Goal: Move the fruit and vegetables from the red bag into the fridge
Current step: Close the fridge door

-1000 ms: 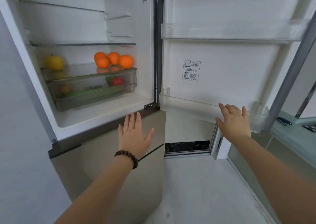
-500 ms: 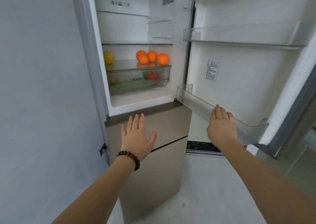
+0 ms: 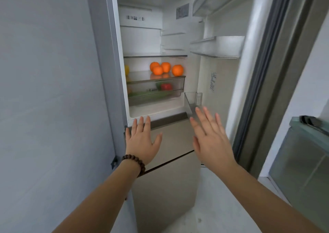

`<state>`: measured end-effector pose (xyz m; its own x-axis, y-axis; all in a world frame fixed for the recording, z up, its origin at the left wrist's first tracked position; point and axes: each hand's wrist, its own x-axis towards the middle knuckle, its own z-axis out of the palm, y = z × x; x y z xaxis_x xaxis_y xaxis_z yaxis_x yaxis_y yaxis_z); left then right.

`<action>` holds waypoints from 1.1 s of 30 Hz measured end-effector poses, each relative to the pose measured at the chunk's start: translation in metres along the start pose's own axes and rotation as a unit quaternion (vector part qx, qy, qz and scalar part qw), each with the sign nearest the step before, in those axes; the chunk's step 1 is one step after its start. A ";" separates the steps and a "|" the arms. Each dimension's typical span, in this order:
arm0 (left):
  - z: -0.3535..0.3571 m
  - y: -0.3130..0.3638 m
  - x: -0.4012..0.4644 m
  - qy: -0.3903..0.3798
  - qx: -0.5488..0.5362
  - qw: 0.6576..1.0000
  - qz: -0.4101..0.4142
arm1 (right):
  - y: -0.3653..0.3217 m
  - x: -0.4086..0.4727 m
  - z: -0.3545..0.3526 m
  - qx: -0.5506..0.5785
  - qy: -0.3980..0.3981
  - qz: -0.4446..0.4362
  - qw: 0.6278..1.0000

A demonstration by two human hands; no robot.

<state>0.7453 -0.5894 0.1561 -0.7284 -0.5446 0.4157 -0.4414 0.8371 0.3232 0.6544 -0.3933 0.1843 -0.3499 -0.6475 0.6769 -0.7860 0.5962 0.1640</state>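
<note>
The fridge [image 3: 142, 37] stands partly open, its door [image 3: 249, 72] swung most of the way toward closing. Several oranges [image 3: 165, 68] sit on a glass shelf, and a yellow fruit [image 3: 126, 70] shows at the shelf's left edge. A red vegetable [image 3: 166, 86] and green ones lie in the clear drawer [image 3: 178, 83] below. My left hand [image 3: 142, 140], with a bead bracelet, is held flat with spread fingers in front of the lower fridge front. My right hand [image 3: 211, 136] is also flat, fingers straight, near the door's lowest bin [image 3: 191, 97]. Neither holds anything. The red bag is out of view.
A grey wall [image 3: 44, 90] fills the left side. A glass-topped cabinet [image 3: 306, 152] stands at the right with a dark object on it. Door bins [image 3: 217, 46] jut toward the fridge opening. Pale floor lies below.
The fridge door has swung much further toward shut, narrowing the opening. My right hand has come off the lowest door bin and moved left. The view has shifted right of the fridge.
</note>
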 end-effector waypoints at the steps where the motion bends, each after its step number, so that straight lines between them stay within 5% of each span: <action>1: -0.002 -0.002 0.000 0.001 -0.002 1.000 0.002 | -0.002 -0.001 -0.008 -0.016 0.004 -0.007 1.000; 13: -0.027 -0.056 0.006 0.020 -0.011 0.999 -0.023 | -0.046 0.029 0.007 -0.150 -0.055 -0.123 0.979; 21: -0.044 -0.104 0.012 0.028 0.001 0.998 -0.052 | -0.086 0.074 0.037 -0.144 -0.024 -0.173 0.974; 33: -0.038 -0.139 0.033 0.017 0.032 0.997 -0.070 | -0.141 0.175 0.101 -0.191 -0.087 -0.261 0.942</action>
<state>0.8023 -0.7255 0.1576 -0.6397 -0.6571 0.3988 -0.5713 0.7536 0.3252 0.6531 -0.6385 0.2071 -0.0712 -0.9480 0.3102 -0.6445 0.2810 0.7110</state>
